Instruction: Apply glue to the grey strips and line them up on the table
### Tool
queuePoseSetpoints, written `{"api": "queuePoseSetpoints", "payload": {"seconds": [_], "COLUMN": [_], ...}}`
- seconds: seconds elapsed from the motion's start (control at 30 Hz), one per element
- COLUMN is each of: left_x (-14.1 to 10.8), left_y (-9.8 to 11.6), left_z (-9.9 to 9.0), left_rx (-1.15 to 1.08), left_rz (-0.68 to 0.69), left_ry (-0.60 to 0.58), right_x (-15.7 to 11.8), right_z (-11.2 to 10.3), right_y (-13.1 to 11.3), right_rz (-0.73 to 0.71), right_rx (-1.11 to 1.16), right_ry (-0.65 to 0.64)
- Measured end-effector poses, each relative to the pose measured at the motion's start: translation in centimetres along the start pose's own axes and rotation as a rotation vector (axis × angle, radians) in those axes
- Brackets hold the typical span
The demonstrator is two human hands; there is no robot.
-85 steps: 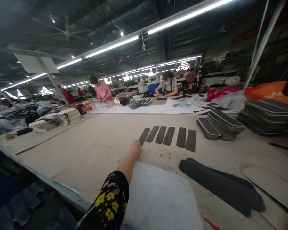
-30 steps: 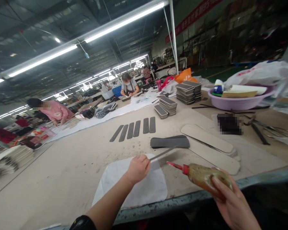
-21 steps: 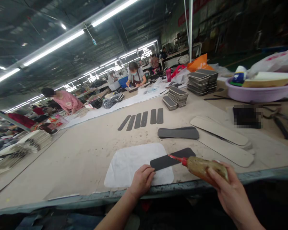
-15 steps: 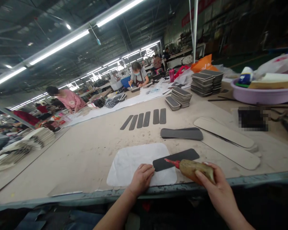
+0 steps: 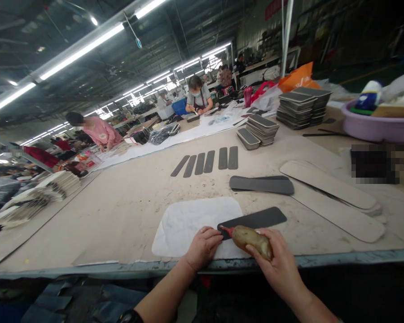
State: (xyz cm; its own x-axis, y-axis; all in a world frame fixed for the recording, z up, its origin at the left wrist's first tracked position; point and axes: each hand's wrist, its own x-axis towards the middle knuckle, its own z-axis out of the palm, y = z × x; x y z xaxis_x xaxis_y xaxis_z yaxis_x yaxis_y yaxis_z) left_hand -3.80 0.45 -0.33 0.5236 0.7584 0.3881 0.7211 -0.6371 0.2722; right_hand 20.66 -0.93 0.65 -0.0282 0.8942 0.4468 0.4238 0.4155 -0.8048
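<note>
My left hand (image 5: pixel 204 247) pinches the left end of a dark rounded strip (image 5: pixel 263 217) between its fingers. That strip lies slanted, its left end over a white sheet (image 5: pixel 185 220) with rounded corners and its right end on the brown table covering. Wrapped round a yellowish squeeze bottle (image 5: pixel 251 239), my right hand (image 5: pixel 280 260) holds it tilted, its red nozzle (image 5: pixel 226 230) pointing left at the strip's left end, close to my left fingertips. Whether the nozzle touches the strip I cannot tell.
Two overlapping grey strips (image 5: pixel 261 184) and long beige pieces (image 5: pixel 336 211) lie to the right. Several small dark strips (image 5: pixel 209 161) form a row further back. Behind them are stacks of padded pieces (image 5: pixel 301 107) and a purple basin (image 5: pixel 377 125). Co-workers stand at the far tables.
My right hand has brought the bottle left, so its nozzle is now at the strip's left end near my left fingers. My left hand still holds the strip. The camera view has shifted slightly.
</note>
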Motion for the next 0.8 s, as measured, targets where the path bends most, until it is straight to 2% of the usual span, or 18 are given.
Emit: {"api": "queuePoseSetpoints", "payload": {"seconds": [0.1,0.23,0.63,0.8], "left_x": [0.0,0.1,-0.3,-0.3], "left_y": [0.0,0.1,-0.5,-0.5], "left_z": [0.0,-0.1,0.2,0.2], "left_rx": [-0.003,-0.002,-0.011,-0.023], "left_rz": [0.004,0.004,0.003,-0.001], "left_ry": [-0.002,0.016,0.027,0.01], "right_x": [-0.2,-0.2,0.4,0.9], "right_z": [-0.1,-1.1,-6.8,-8.6], "right_y": [0.2,0.7,2.8,3.5], "right_rz": [-0.016,-0.005,0.027,0.05], "right_rx": [-0.026,-0.072,-0.308,-0.407], "right_ry": [-0.008,0.057,0.288,0.373]}}
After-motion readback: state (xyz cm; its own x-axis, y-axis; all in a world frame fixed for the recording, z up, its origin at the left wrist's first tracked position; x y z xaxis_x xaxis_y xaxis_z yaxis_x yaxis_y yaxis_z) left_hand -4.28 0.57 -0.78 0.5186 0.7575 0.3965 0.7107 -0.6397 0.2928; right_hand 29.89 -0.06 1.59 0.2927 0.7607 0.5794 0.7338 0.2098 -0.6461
